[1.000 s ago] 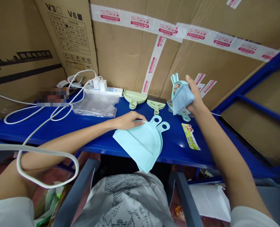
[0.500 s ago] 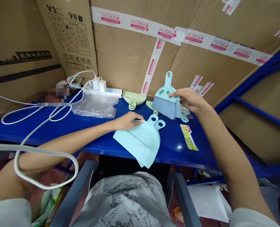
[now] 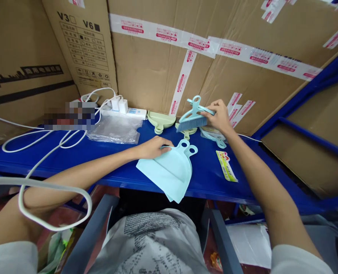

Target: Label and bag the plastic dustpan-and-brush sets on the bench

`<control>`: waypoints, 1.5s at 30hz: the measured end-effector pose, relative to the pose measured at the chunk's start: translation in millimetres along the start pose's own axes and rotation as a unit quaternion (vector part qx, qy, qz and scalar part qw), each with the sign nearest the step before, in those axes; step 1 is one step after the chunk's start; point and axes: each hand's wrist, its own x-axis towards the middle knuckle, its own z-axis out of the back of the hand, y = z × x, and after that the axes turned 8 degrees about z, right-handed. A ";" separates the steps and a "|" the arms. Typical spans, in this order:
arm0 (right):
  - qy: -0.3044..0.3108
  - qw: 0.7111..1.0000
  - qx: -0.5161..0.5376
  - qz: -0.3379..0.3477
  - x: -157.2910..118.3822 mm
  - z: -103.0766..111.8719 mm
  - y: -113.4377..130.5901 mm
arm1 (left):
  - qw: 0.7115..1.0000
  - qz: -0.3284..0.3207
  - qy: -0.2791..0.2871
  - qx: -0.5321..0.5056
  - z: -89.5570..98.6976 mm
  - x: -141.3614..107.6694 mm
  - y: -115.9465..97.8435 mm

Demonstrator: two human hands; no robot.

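My left hand (image 3: 154, 148) is closed on the edge of two nested light-blue dustpans (image 3: 171, 167), whose round handle holes sit side by side. The pans overhang the table's front edge. Raised above the back of the table, my right hand (image 3: 219, 117) grips light-blue hand brushes (image 3: 192, 118) by the head. Two handles show there, so they look like a stacked pair, tilted with blue-grey bristles pointing down and left. Below and behind them lie a pale green brush (image 3: 189, 134) and a light-blue piece (image 3: 214, 139), partly hidden. A pale green dustpan (image 3: 160, 121) rests further left.
A yellow-green label card (image 3: 226, 166) lies on the blue table (image 3: 205, 171) at the right. Clear plastic bags (image 3: 114, 129) and a power strip (image 3: 136, 113) with white plugs sit at back left. A white cable (image 3: 57, 225) loops across my left forearm. Cardboard (image 3: 146, 68) walls the back.
My right hand has turned the brushes, so their bristles now slant left instead of facing me, and moved them slightly left. The left hand and dustpans have barely moved.
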 end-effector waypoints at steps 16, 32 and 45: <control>0.058 0.998 -0.005 0.000 -30.0 -44.5 -38.4 | 1.000 -0.014 0.012 0.013 1.7 -0.3 -0.2; 0.239 0.968 -0.041 0.070 -14.1 -22.6 -50.7 | 1.000 -0.021 0.018 0.010 1.6 -1.4 -0.3; 0.259 0.959 -0.104 0.050 -30.8 -20.4 21.2 | 1.000 -0.023 0.017 0.013 2.4 -1.0 -1.2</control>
